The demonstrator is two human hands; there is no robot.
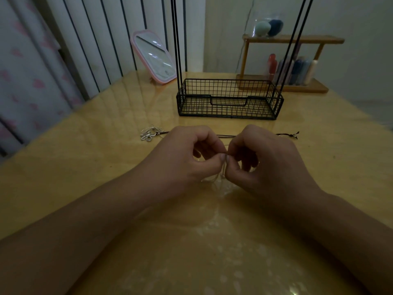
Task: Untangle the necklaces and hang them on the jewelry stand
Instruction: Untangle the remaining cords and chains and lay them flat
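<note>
Hands pinch thin chain (221, 177); wire basket (229, 99) behind.

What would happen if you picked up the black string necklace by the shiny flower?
The black cord would probably dangle limply; it looks thin. The silver flower seems light, an open wire outline. It might snag the pale chain the hands are untangling nearby.

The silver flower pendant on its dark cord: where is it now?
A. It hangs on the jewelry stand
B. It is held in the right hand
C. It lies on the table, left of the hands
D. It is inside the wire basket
C: the silver flower pendant lies flat on the table, left of the left hand, in front of the wire basket.
</note>
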